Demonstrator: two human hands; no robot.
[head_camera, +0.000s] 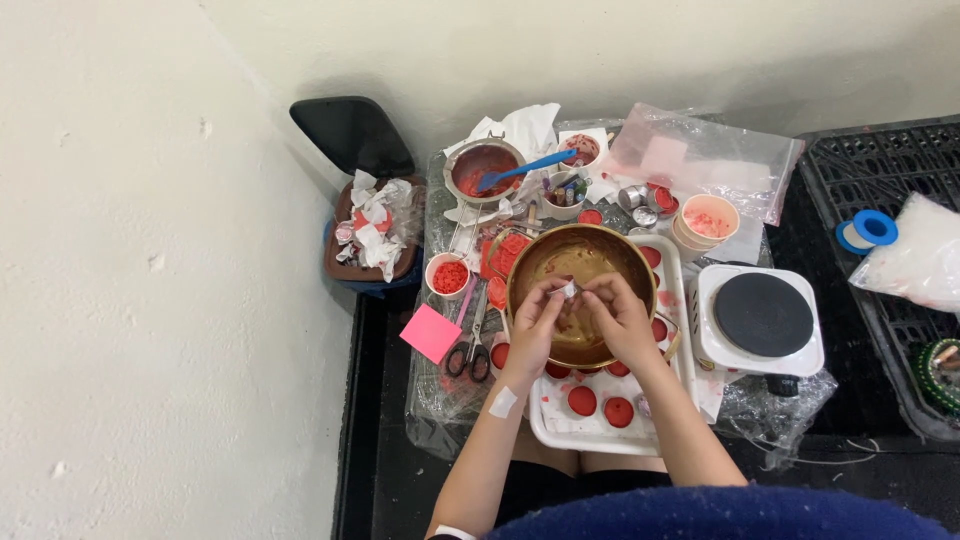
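Over a brass-coloured pot (580, 262) on a cluttered worktop (430, 400), the left hand (537, 320) and right hand (617, 312) share a pinching grip on a small white object (569, 290) too tiny to identify, fingers hiding most of it.

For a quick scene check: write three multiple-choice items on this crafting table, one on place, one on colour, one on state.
1. Where is the hot plate?
A. right of the metal pot
B. left of it
C. inside it

2. What colour is the spatula?
A. green
B. blue
C. yellow

3. How do the hands stand?
A. apart on the floor
B. together over the pot
C. on the scissors

A, it sits at the pot's right; B, its handle is blue; B, left hand and right hand pinch a small white piece.
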